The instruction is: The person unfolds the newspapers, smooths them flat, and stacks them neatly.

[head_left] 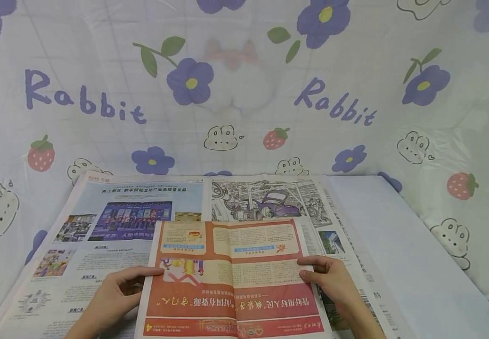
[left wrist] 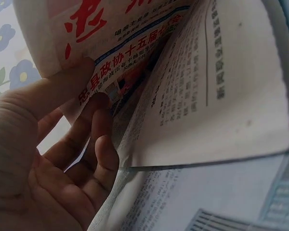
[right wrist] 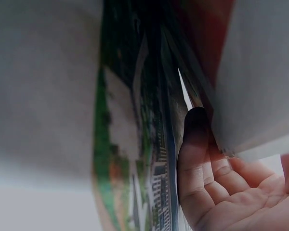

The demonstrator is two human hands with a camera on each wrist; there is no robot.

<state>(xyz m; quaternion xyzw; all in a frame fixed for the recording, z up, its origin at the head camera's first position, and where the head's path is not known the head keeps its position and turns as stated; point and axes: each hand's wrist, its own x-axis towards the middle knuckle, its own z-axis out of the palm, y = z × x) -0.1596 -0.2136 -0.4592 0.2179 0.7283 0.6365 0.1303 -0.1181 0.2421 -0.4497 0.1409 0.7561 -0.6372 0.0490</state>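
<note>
A red and cream newspaper (head_left: 270,301), its print upside down in the head view, is held raised in front of me, with a fold line down its middle. My left hand (head_left: 119,294) pinches its left edge between thumb and fingers. In the left wrist view, the sheets (left wrist: 212,96) part behind that left hand (left wrist: 62,144). At the opposite edge, my right hand (head_left: 331,282) grips the paper with the thumb on top. Loose sheets partly cover the right hand (right wrist: 231,187) in its wrist view. Beneath lies a larger spread newspaper (head_left: 87,268), partly hidden by the red one.
The spread newspaper covers much of a white table (head_left: 380,212), whose bare surface shows at the right. Behind and at both sides hangs a pale curtain (head_left: 244,103) printed with purple flowers, rabbits and strawberries.
</note>
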